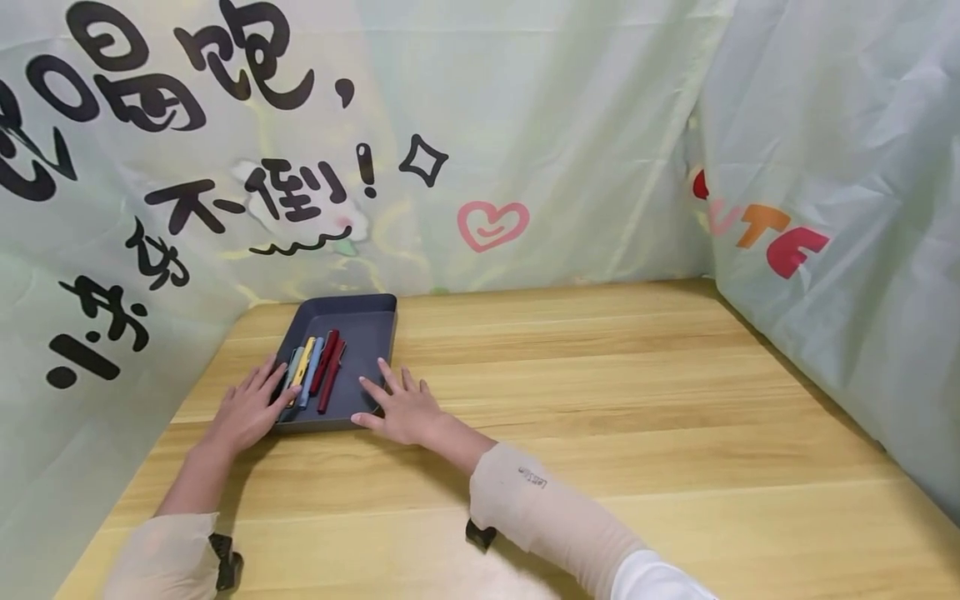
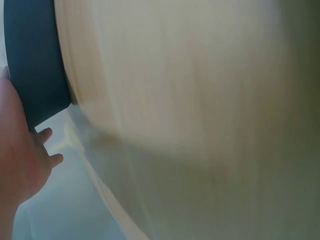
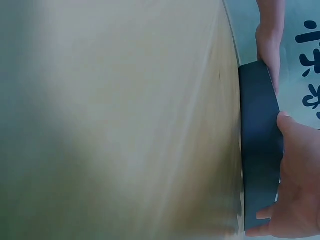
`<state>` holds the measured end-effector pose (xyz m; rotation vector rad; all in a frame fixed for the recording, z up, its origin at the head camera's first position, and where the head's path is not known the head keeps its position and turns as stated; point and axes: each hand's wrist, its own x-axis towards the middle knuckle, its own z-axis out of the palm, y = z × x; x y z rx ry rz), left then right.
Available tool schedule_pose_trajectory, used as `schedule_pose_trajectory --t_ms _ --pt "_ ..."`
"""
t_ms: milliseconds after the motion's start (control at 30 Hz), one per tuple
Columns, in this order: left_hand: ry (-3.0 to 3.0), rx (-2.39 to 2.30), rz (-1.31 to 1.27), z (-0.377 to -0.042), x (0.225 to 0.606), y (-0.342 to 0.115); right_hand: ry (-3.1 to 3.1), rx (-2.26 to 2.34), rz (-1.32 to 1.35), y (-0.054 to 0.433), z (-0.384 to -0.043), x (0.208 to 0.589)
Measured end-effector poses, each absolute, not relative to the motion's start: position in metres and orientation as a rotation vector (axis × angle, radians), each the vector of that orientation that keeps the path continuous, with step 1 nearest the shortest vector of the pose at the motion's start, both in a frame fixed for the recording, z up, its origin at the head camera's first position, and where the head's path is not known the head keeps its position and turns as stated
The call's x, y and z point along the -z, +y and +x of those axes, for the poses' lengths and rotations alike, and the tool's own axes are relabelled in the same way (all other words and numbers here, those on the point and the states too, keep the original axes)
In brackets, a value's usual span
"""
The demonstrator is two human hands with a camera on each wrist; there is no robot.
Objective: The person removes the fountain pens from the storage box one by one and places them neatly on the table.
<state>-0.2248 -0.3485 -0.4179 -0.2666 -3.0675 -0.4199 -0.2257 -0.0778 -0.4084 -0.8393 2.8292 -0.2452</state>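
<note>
A dark grey rectangular tray (image 1: pixel 367 333) lies at the back left of the table. Several pens sit side by side in its left half: a greenish one, a yellow pen (image 1: pixel 302 367), a blue pen (image 1: pixel 312 379) and two dark red pens (image 1: pixel 332 379). My left hand (image 1: pixel 251 408) rests at the tray's near left corner, fingers spread and thumb reaching over the rim by the pens. At the near right corner, my right hand (image 1: pixel 408 417) touches the rim with spread fingers. The right wrist view shows its thumb on the top edge of the tray's front wall (image 3: pixel 260 140).
The wooden table (image 1: pixel 600 375) stretches to the right and front of the tray. Printed cloth (image 1: pixel 585 150) hangs behind it and along both sides. A black strap piece (image 1: pixel 480 535) shows under the right forearm, another (image 1: pixel 225 562) at the left one.
</note>
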Motion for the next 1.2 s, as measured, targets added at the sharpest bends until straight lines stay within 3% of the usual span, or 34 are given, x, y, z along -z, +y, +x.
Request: schedule_pose_trajectory --t_ms 1200 --pt "-3.086 0.481 -0.211 -0.215 0.415 -0.271 2.752 0.387 -0.932 0.001 -0.227 0.408"
